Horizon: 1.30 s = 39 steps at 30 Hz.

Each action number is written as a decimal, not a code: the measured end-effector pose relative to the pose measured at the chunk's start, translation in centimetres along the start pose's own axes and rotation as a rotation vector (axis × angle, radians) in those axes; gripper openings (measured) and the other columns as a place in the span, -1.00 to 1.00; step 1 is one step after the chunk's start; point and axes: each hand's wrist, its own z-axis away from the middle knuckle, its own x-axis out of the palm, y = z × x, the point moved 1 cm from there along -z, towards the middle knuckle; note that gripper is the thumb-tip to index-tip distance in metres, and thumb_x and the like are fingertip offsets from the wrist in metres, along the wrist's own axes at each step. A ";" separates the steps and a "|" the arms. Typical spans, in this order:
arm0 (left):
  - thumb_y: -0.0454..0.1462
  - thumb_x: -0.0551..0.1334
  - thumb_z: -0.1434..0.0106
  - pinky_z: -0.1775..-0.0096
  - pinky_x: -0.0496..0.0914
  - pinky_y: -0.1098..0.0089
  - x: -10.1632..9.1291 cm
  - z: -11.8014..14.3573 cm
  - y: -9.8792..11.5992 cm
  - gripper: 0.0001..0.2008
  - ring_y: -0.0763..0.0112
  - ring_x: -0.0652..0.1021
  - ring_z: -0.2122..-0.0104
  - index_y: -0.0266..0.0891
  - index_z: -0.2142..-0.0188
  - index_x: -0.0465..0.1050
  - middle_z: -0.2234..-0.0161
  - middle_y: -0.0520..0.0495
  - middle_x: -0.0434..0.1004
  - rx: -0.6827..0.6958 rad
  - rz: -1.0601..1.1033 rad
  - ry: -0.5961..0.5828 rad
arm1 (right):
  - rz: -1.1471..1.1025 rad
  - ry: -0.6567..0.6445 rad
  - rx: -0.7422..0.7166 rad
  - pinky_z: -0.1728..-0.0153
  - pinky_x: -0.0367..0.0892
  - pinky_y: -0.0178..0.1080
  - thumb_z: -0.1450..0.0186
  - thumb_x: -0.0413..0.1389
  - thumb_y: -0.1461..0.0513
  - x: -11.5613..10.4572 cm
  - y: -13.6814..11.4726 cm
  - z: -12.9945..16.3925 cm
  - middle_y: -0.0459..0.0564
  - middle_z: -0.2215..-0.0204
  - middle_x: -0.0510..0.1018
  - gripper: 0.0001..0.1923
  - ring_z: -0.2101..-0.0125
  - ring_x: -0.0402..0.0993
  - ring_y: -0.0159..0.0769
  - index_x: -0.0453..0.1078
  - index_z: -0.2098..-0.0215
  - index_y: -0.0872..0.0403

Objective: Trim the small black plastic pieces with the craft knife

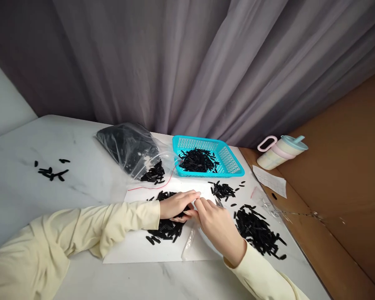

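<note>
My left hand (178, 205) is closed above a pile of small, elongated black pieces (167, 229) on a white sheet (125, 250). Its fingertips meet those of my right hand (214, 218), which is closed too, with bent fingers. Whatever lies between the fingertips is hidden. A grey metal tip (218, 203) shows just beyond the right knuckles; whether that hand grips it I cannot tell. Below the hands lies a narrow clear plastic strip or bag (189, 243). Another heap of black pieces (259, 231) sits right of my right hand, with a smaller heap (223, 190) behind it.
Behind the hands stands a turquoise basket (228, 171) partly filled with black pieces. Left of it lies a large clear bag (128, 146) of dark contents, a red line along its mouth. Stray pieces (53, 173) lie far left. A lidded tumbler (278, 154) and paper (270, 181) are at right.
</note>
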 end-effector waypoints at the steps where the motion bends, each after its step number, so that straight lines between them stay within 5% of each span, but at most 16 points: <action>1: 0.03 -0.05 -0.27 0.78 -0.06 0.56 0.1 0.0 0.0 -0.67 0.63 0.08 0.82 -0.19 0.33 0.14 0.73 0.22 0.06 0.001 -0.004 -0.001 | -0.004 0.017 -0.045 0.67 0.03 -0.27 -0.41 -0.26 0.20 0.2 0.2 0.1 0.04 0.54 0.44 -0.63 0.58 0.37 -0.27 0.29 0.39 0.16; 5: 0.04 0.01 -0.24 0.78 -0.05 0.57 0.0 -0.3 -0.3 -0.66 0.63 0.10 0.81 -0.19 0.31 0.15 0.73 0.22 0.07 -0.010 -0.032 -0.002 | -0.105 0.062 -0.150 0.62 0.07 -0.29 -0.38 -0.28 0.35 0.8 0.5 0.9 0.00 0.58 0.41 -0.63 0.57 0.34 -0.29 0.24 0.47 0.10; 11: -0.01 0.05 -0.26 0.81 -0.06 0.62 -0.4 -0.3 -0.6 -0.69 0.64 0.06 0.84 -0.21 0.22 0.21 0.78 0.27 0.07 -0.037 -0.084 -0.034 | -0.520 0.117 0.154 0.66 0.12 -0.40 -0.41 -0.27 0.31 1.7 0.6 3.2 -0.21 0.71 0.25 -0.73 0.73 0.21 -0.45 0.11 0.43 0.06; 18: 0.00 -0.03 -0.29 0.80 -0.08 0.61 -0.1 -0.2 -0.1 -0.65 0.63 0.04 0.84 -0.19 0.11 0.17 0.77 0.25 0.07 -0.107 -0.122 -0.011 | -0.594 0.055 0.187 0.62 0.16 -0.36 -0.40 -0.22 0.14 2.2 0.0 3.5 -0.08 0.57 0.48 -0.72 0.63 0.39 -0.38 0.19 0.35 0.08; 24: 0.05 -0.04 -0.26 0.80 -0.05 0.57 0.3 -0.4 0.1 -0.59 0.60 0.10 0.82 -0.19 0.08 0.15 0.73 0.20 0.10 -0.184 -0.180 0.000 | -0.540 0.057 0.125 0.67 -0.04 -0.32 -0.43 -0.32 0.17 2.6 -0.7 2.7 -0.05 0.64 0.43 -0.59 0.64 0.35 -0.34 0.22 0.44 0.09; 29: 0.00 -0.04 -0.29 0.79 -0.06 0.58 0.0 -0.4 0.0 -0.63 0.62 0.09 0.79 -0.17 0.07 0.16 0.70 0.19 0.10 -0.190 -0.088 -0.050 | -0.609 0.113 0.106 0.65 0.03 -0.34 -0.41 -0.29 0.25 2.7 -0.1 3.3 -0.13 0.65 0.36 -0.68 0.67 0.27 -0.40 0.17 0.42 0.08; 39: -0.05 0.02 -0.29 0.79 -0.03 0.61 -0.4 -0.2 -0.1 -0.68 0.67 0.08 0.83 -0.25 0.44 0.20 0.77 0.22 0.09 -0.124 -0.035 -0.048 | -0.777 0.228 0.223 0.65 0.07 -0.37 -0.38 -0.22 0.32 2.7 0.8 4.2 -0.21 0.65 0.19 -0.83 0.71 0.08 -0.45 0.11 0.36 0.04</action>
